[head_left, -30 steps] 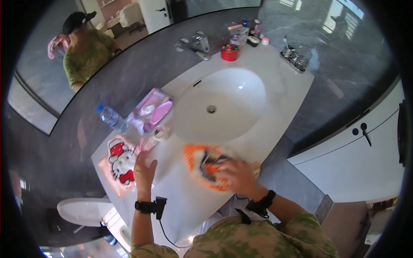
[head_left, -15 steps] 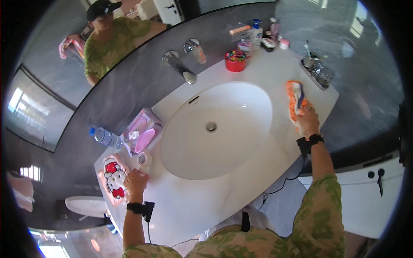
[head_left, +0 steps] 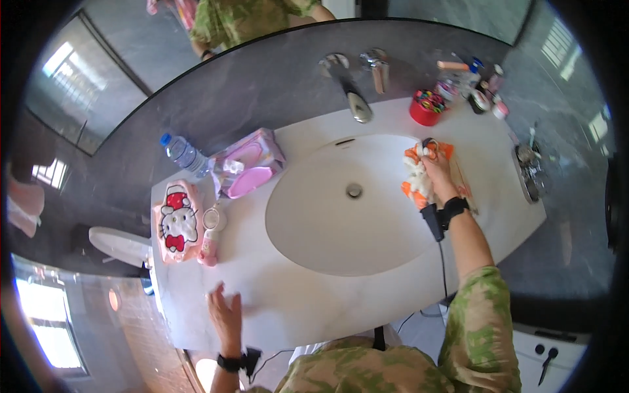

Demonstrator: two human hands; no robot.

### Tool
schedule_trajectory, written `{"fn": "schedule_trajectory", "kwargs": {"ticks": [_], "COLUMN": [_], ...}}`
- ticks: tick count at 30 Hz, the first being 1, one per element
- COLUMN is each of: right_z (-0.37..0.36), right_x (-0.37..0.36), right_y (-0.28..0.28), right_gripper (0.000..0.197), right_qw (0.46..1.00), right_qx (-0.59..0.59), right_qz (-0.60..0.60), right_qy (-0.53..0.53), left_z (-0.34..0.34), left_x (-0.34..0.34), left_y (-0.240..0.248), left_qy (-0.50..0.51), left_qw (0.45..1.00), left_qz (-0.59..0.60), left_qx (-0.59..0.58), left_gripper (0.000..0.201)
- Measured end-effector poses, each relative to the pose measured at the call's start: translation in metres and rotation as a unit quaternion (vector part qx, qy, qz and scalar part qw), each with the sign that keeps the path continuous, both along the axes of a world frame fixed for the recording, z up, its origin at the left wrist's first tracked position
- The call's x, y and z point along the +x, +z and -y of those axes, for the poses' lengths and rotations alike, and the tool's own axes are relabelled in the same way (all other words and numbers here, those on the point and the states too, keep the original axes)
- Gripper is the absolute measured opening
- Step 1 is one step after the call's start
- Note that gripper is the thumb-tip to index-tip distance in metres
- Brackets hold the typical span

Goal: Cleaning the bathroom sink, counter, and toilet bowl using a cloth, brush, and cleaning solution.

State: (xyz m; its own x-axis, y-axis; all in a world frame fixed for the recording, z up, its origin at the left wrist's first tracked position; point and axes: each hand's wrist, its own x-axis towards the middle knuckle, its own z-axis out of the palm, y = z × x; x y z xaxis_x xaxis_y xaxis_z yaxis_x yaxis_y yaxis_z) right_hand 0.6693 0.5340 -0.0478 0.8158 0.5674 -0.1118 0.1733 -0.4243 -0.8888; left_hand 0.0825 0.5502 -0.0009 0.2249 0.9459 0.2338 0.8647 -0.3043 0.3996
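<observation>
My right hand [head_left: 438, 171] is closed round a bunched orange-and-white cloth [head_left: 415, 175] at the right rim of the white oval washbasin [head_left: 314, 223]. Part of the cloth hangs over the basin's edge. My left hand [head_left: 226, 319], its fingers apart and nothing in them, hovers at the front left of the white countertop [head_left: 288, 311]. Beyond its fingertips lies a small pink thing with a round white ring end [head_left: 209, 236], whose kind I cannot make out. Beside that sits a pink pouch with a cartoon cat [head_left: 178, 223].
A pink-purple tissue pack [head_left: 252, 164] and a water bottle [head_left: 183, 154] lie at the back left. The faucet [head_left: 354, 98] juts from the wall. A red tub of hair ties [head_left: 426, 108], several bottles and jars [head_left: 478, 98], and a tray with glasses [head_left: 529, 171] line the right.
My right hand has brought the cloth leftward from the right countertop to the basin's rim, bunching it. My left hand has drawn back from beside the pouch toward the front edge. The view has shifted.
</observation>
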Motion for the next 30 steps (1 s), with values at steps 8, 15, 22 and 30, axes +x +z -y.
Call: {"fn": "schedule_trajectory", "kwargs": {"ticks": [8,15,22,30], "right_z": [-0.131,-0.151,-0.087,0.003], "right_x": [-0.092,-0.237,-0.236,-0.077], "right_y": [-0.081,-0.065,-0.065,-0.010], "right_gripper": [0.058,0.038,0.054,0.052], "right_qw": [0.925,0.904,0.619,0.468], "right_qx": [0.188,-0.017,-0.178,-0.473], "right_qz": [-0.283,-0.364,0.177,0.111], "right_qy": [-0.169,0.225,0.744,0.738], "left_z": [0.090,0.088,0.080,0.094], "left_x": [-0.013,-0.011,-0.019,-0.029], "left_y": [-0.042,-0.036,-0.040,-0.035], "left_qy": [0.067,0.076,0.078,0.110], "left_qw": [0.992,0.992,0.996,0.993], "left_qz": [-0.109,-0.096,-0.046,-0.026], "left_qx": [-0.022,-0.006,0.016,0.031], "left_gripper": [0.038,0.034,0.035,0.035]}}
